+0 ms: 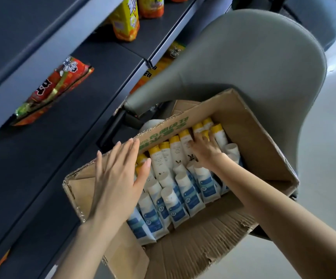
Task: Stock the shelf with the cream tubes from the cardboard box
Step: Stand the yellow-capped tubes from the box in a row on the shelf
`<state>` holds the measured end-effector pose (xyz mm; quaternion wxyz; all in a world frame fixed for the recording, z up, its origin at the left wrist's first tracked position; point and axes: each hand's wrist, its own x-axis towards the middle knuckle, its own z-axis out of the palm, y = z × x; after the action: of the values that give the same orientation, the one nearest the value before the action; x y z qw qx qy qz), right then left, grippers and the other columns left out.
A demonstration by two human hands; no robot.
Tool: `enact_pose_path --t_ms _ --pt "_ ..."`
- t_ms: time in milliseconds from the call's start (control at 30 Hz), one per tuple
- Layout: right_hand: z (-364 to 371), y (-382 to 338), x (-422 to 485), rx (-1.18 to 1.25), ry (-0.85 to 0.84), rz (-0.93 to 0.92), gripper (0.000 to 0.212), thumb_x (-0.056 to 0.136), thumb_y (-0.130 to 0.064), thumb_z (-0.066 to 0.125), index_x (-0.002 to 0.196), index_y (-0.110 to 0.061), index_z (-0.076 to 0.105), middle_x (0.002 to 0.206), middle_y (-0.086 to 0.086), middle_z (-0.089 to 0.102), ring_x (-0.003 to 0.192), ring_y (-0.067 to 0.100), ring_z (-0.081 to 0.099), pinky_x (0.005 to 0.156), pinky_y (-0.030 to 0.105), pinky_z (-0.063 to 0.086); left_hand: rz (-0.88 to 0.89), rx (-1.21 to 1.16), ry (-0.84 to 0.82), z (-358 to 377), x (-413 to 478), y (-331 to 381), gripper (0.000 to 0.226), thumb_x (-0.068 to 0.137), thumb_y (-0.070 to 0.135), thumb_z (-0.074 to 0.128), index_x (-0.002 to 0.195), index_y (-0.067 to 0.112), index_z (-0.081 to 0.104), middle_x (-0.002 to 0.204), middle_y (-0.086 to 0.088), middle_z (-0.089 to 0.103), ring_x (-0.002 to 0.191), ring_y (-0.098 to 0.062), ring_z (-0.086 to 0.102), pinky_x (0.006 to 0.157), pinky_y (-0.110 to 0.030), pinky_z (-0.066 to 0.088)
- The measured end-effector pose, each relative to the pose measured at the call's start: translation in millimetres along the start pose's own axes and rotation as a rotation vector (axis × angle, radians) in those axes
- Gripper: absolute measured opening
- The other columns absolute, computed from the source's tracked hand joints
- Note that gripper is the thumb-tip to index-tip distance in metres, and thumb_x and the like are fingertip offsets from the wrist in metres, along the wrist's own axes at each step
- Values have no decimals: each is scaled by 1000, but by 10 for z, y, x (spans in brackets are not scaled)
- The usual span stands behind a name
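Your left hand (118, 178) lies flat, fingers straight, steadying the cardboard box (253, 125) on the chair (243, 57). Your right hand (205, 150) curls its fingers among the cream tubes (174, 152) packed inside (grip unclear). Yank one and its neighbours could spill, or the box could slide off.

The left hand (118, 178) lies flat over the left end of the box (249, 125), so the tubes (142, 158) under it are mostly hidden. The fingertips of the right hand (205, 150) dip between the yellow-capped tubes, and whether they hold one cannot be seen. The writing on the tubes is too small to read. The yellow bags (125, 21) are cut off by the top edge.
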<state>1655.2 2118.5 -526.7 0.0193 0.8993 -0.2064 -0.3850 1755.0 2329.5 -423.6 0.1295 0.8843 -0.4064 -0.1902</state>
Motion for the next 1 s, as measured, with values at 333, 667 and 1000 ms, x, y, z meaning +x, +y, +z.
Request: enact_pose_path --t_ms 333,667,1000 --pt "-99 218 -638 503 293 -15 32 85 -11 58 116 -16 50 118 8 50 101 34 56 72 39 46 -45 -453 -88 21 -148 262 46 95 43 34 133 24 50 131 12 55 116 4 46 91 -9 35" --pt "-248 100 -1319 1948 464 396 38 78 -30 74 105 -9 59 102 13 69 92 24 68 84 37 56 -299 -768 -360 276 -108 333 27 95 46 42 108 30 60 103 21 61 105 2 56 72 -5 35" --pt "-158 -737 -1625 2781 -221 143 56 86 -33 61 128 2 50 108 15 65 94 20 66 81 33 57 -459 -1382 -32 344 -103 467 55 71 44 68 118 18 58 111 1 69 104 -13 65 76 -21 53"
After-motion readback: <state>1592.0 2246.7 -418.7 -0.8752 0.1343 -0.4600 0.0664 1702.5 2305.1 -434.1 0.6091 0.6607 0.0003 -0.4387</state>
